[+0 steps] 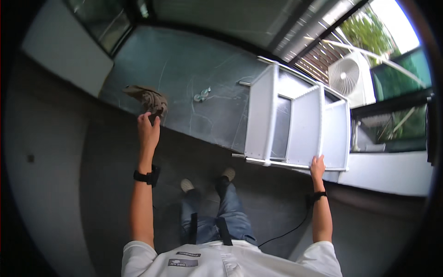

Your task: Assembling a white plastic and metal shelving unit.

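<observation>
My left hand [149,131] pinches the lower end of a crumpled brown cloth [150,98] between thumb and fingers. The cloth is at the near edge of a grey marbled surface, left of the middle. On the right, my right hand [317,167] is closed round the near rail of a white shelf rack [302,124]. This rack has several flat white panels joined by tubular rails and lies tipped on its side across the surface's edge. My fingertips on the rail are partly hidden.
Small clear or greenish objects [202,94] lie on the grey marbled surface [180,60]. Behind the rack, a white outdoor fan unit [350,76] shows through an opening. White low walls [69,51] border the left side. A dark cable [290,231] runs from my right wrist.
</observation>
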